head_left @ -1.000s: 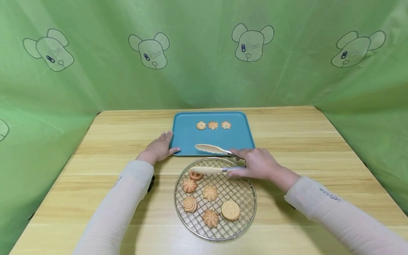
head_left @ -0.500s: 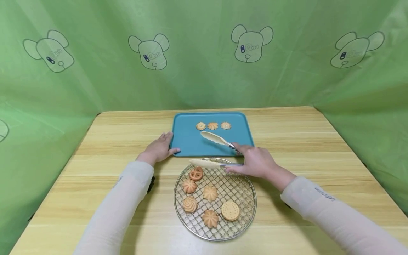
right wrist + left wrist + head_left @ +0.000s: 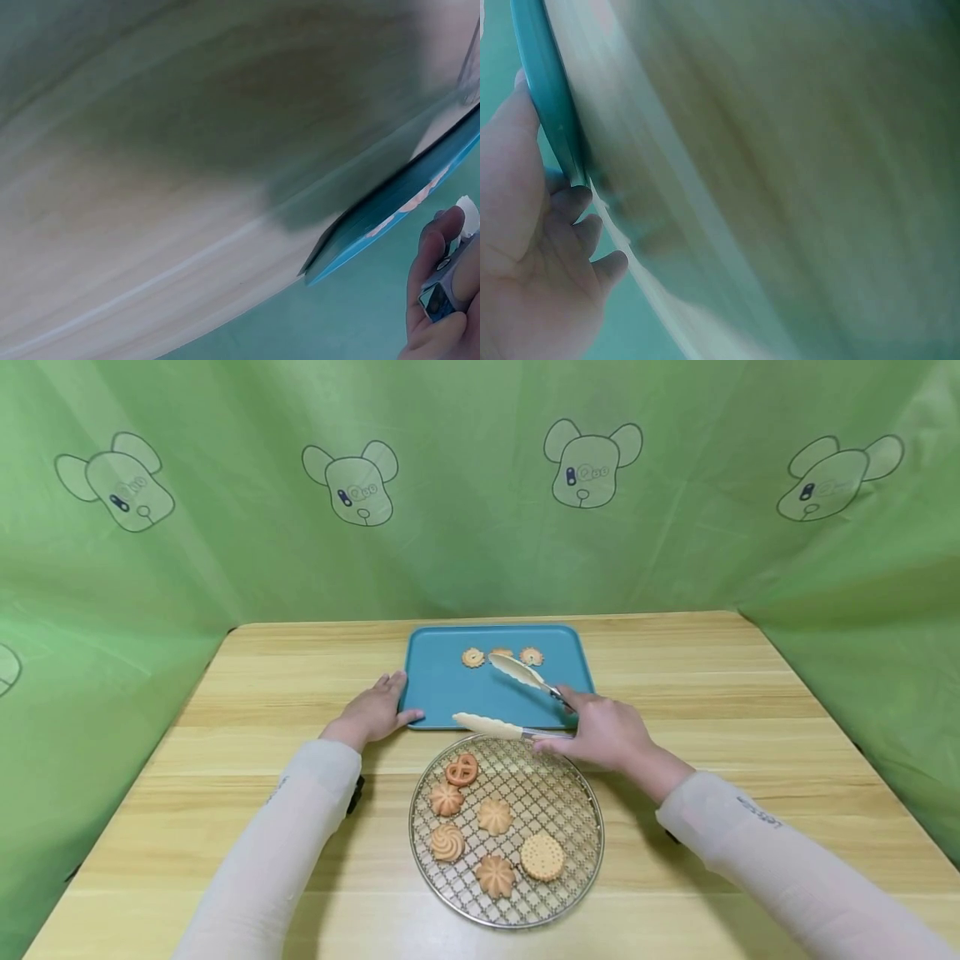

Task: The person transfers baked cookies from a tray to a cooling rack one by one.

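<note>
My right hand [image 3: 611,732] grips a pair of tongs [image 3: 517,670] with cream scalloped tips. The tongs are spread, with nothing between the tips. Their upper tip overlaps the middle cookie [image 3: 501,652] of a row on the blue tray [image 3: 442,693]; the lower tip is over the tray's near edge. On either side of that cookie lie a left cookie [image 3: 473,657] and a right cookie [image 3: 532,657]. My left hand [image 3: 373,710] rests at the tray's left edge, thumb by the near corner. In the right wrist view, fingers [image 3: 427,259] wrap the tongs' handle.
A round wire rack [image 3: 573,810] stands in front of the tray, bearing a pretzel-shaped cookie [image 3: 461,769], a swirl cookie [image 3: 447,842], a round dotted biscuit [image 3: 542,857] and several flower-shaped cookies [image 3: 495,876]. Green curtains [image 3: 480,568] surround the wooden table [image 3: 277,668].
My right hand has moved the tongs forward and slightly right, from over the rack's far part to over the tray, spreading the tips wider. My left hand has stayed in place.
</note>
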Demonstrator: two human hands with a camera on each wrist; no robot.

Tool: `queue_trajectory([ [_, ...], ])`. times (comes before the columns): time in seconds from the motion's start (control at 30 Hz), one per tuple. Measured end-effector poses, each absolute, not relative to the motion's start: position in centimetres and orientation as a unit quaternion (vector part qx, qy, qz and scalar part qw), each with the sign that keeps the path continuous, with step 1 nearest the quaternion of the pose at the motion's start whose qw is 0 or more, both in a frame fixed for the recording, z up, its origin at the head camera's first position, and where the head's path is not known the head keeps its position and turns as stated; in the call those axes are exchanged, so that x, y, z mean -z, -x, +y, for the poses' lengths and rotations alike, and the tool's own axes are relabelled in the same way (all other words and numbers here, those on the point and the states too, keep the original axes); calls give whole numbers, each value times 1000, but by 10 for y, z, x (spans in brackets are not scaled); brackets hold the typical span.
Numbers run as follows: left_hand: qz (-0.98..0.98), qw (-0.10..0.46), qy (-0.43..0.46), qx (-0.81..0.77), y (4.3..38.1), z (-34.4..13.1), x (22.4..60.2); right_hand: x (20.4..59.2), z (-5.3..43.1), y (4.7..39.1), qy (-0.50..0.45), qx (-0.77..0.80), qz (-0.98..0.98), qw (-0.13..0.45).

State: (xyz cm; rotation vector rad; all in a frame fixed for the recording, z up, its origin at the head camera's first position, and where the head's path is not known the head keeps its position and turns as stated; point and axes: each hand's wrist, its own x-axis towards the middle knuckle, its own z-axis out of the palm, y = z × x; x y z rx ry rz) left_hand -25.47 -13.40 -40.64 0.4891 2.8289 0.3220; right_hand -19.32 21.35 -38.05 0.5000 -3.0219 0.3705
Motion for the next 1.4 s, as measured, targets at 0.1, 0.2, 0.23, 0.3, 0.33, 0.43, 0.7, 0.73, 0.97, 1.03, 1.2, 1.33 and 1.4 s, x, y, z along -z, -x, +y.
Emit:
queue_trajectory([
  [0.1, 971, 127, -168, -110, 254, -134, 406, 380, 216, 196, -151, -120, -981, 31],
  [0.2, 971, 127, -169, -111, 254, -134, 406, 380, 218, 199, -140, -117, -983, 31],
  [0.23, 971, 126, -170, -112, 254, -134, 406, 380, 219, 200, -136, -115, -983, 31],
  [0.3, 971, 126, -170, -113, 254, -134, 407, 379, 222, 202, -130, -113, -985, 29],
  [0.33, 971, 126, -171, -114, 254, -134, 407, 379, 223, 203, -127, -112, -985, 28],
  [0.43, 970, 126, -171, -115, 255, -134, 408, 379, 226, 207, -116, -106, -987, 23],
  [0.7, 970, 127, -171, -115, 256, -133, 408, 375, 234, 216, -87, -100, -991, 9],
  [0.73, 970, 128, -171, -115, 256, -133, 407, 374, 235, 217, -84, -100, -991, 8],
  [0.97, 970, 126, -172, -116, 254, -134, 406, 374, 239, 222, -57, -95, -994, -7],
  [1.03, 970, 127, -171, -117, 255, -133, 406, 374, 240, 224, -50, -95, -994, -7],
  [1.2, 970, 128, -172, -116, 255, -133, 407, 373, 242, 227, -35, -101, -994, -11],
  [1.33, 970, 126, -172, -115, 256, -133, 408, 373, 244, 230, -26, -96, -995, -22],
  [1.4, 970, 126, -171, -117, 255, -134, 407, 373, 244, 231, -23, -91, -995, -26],
])
